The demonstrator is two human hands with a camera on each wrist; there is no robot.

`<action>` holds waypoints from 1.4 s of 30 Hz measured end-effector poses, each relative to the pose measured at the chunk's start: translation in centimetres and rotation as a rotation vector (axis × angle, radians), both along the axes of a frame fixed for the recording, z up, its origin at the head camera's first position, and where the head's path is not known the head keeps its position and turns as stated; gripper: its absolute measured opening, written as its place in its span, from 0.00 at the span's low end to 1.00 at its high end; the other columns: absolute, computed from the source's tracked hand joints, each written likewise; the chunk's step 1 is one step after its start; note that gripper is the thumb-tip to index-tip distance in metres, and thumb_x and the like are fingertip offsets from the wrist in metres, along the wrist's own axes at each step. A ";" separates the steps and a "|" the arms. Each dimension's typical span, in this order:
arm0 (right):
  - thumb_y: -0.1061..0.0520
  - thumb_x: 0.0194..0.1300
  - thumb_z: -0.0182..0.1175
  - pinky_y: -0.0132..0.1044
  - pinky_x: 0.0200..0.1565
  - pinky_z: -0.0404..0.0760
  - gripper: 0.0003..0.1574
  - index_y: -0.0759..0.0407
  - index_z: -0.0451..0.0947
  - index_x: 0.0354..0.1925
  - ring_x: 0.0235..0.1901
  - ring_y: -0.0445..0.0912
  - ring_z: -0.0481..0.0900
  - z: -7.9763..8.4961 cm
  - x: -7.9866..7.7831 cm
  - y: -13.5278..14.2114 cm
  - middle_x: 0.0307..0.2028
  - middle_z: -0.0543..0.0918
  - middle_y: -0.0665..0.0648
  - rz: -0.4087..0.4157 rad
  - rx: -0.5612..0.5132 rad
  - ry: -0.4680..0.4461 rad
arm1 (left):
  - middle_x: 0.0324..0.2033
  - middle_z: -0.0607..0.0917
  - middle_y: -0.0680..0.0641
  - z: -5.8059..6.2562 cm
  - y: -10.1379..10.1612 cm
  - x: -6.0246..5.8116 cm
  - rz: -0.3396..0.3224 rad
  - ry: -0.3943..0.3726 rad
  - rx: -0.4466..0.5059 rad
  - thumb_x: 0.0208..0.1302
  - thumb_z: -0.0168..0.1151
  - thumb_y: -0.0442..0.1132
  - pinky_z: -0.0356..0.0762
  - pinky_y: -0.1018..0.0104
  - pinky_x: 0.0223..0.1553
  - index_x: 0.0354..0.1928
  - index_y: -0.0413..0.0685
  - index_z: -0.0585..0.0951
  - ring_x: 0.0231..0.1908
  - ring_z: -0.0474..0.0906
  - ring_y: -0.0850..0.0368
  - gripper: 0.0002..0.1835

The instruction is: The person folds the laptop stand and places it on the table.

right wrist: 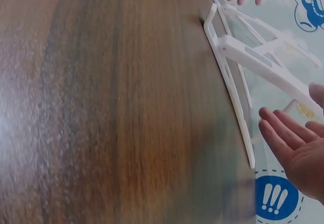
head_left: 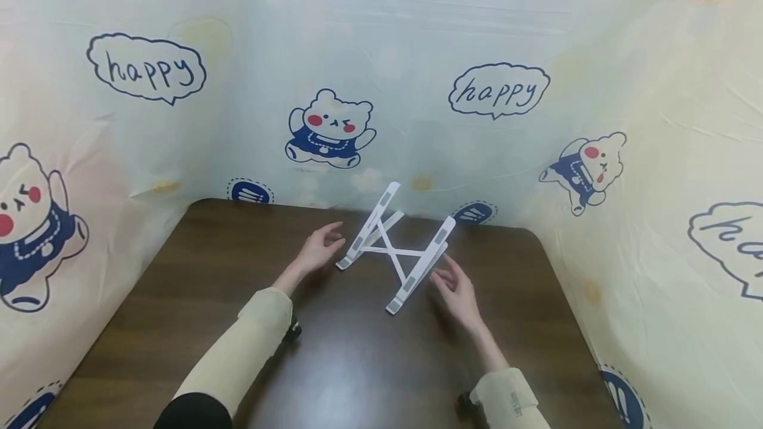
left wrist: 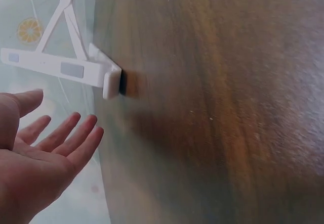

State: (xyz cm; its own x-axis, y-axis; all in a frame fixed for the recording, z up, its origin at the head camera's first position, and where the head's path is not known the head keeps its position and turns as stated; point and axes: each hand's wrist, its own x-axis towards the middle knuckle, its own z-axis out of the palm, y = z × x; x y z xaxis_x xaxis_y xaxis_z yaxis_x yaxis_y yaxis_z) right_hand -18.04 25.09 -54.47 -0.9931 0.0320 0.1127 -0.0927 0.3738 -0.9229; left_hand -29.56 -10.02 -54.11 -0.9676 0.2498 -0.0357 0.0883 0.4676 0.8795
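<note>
A white folding laptop stand (head_left: 420, 265) is unfolded on the table, its two sloped side arms with grey pads joined by crossed bars. Just to its left is my left hand (head_left: 320, 248), its fingers loosely bent and holding nothing. In the left wrist view a gap shows between that hand (left wrist: 40, 168) and the stand's arm (left wrist: 50, 66). On the other side my right hand (head_left: 457, 292) is close to the right arm of the stand, palm turned inward. The right wrist view shows this hand (right wrist: 301, 153) with fingers extended; I cannot tell whether its thumb touches the stand.
The dark brown wooden table (head_left: 352, 363) has rounded far corners. A pale curtain (head_left: 411, 32) printed with bears and "happy" bubbles hangs behind it and along both sides, close to the table's edges.
</note>
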 end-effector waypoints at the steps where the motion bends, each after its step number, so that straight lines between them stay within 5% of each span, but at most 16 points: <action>1: 0.62 0.81 0.63 0.56 0.68 0.85 0.36 0.68 0.66 0.80 0.59 0.68 0.90 -0.1 0.0 -0.1 0.61 0.86 0.78 -0.004 -0.006 0.002 | 0.71 0.80 0.26 -0.1 0.2 -0.1 0.002 0.000 0.004 0.85 0.57 0.38 0.77 0.35 0.74 0.83 0.37 0.65 0.71 0.78 0.27 0.31; 9: 0.64 0.78 0.66 0.40 0.60 0.91 0.30 0.74 0.72 0.72 0.55 0.70 0.91 -0.1 -0.5 -1.0 0.55 0.89 0.77 -0.050 -0.059 -0.005 | 0.73 0.79 0.28 0.0 2.0 -1.2 0.001 -0.007 -0.001 0.85 0.57 0.37 0.76 0.36 0.76 0.83 0.39 0.66 0.73 0.77 0.28 0.31; 14: 0.67 0.76 0.66 0.35 0.56 0.92 0.26 0.78 0.76 0.67 0.55 0.72 0.90 -0.3 -0.8 -1.4 0.54 0.89 0.79 -0.080 -0.115 -0.045 | 0.76 0.76 0.29 0.2 3.3 -1.5 -0.022 -0.013 0.011 0.84 0.60 0.44 0.77 0.36 0.76 0.83 0.40 0.66 0.75 0.75 0.30 0.33; 23: 0.66 0.75 0.68 0.41 0.50 0.95 0.18 0.79 0.83 0.57 0.49 0.66 0.94 -0.3 -1.8 -2.1 0.51 0.91 0.77 -0.163 -0.206 -0.141 | 0.78 0.73 0.29 0.9 5.5 -2.7 -0.044 -0.024 0.007 0.86 0.57 0.48 0.73 0.36 0.79 0.82 0.35 0.66 0.77 0.72 0.30 0.34; 31: 0.67 0.73 0.70 0.42 0.47 0.95 0.16 0.79 0.84 0.52 0.43 0.58 0.96 -0.7 -2.4 -3.1 0.47 0.93 0.75 -0.196 -0.242 -0.168 | 0.61 0.87 0.29 0.2 6.8 -2.9 -0.027 0.000 0.024 0.85 0.58 0.44 0.85 0.40 0.65 0.73 0.34 0.78 0.59 0.86 0.32 0.25; 37: 0.69 0.73 0.69 0.49 0.49 0.95 0.13 0.80 0.83 0.51 0.34 0.43 0.94 -0.9 -2.8 -3.5 0.42 0.94 0.71 -0.209 -0.279 -0.176 | 0.63 0.88 0.30 0.8 6.2 -2.3 0.001 0.026 0.032 0.85 0.58 0.46 0.87 0.41 0.63 0.72 0.36 0.80 0.61 0.87 0.32 0.25; 42: 0.71 0.73 0.68 0.49 0.47 0.95 0.13 0.81 0.82 0.51 0.31 0.41 0.92 -1.1 -3.0 -3.5 0.41 0.93 0.72 -0.205 -0.280 -0.167 | 0.64 0.87 0.30 0.8 5.1 -2.3 -0.007 0.009 0.022 0.86 0.58 0.46 0.90 0.45 0.58 0.72 0.34 0.80 0.58 0.88 0.32 0.25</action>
State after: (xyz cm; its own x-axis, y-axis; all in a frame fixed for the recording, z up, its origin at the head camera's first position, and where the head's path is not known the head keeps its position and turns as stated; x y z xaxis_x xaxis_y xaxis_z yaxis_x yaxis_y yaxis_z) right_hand -21.07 21.61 -55.62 -0.9668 0.2387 -0.0914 0.1182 0.1005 -0.9879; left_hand -31.88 -4.90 -53.28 -0.9661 0.2573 -0.0213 0.0996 0.4476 0.8887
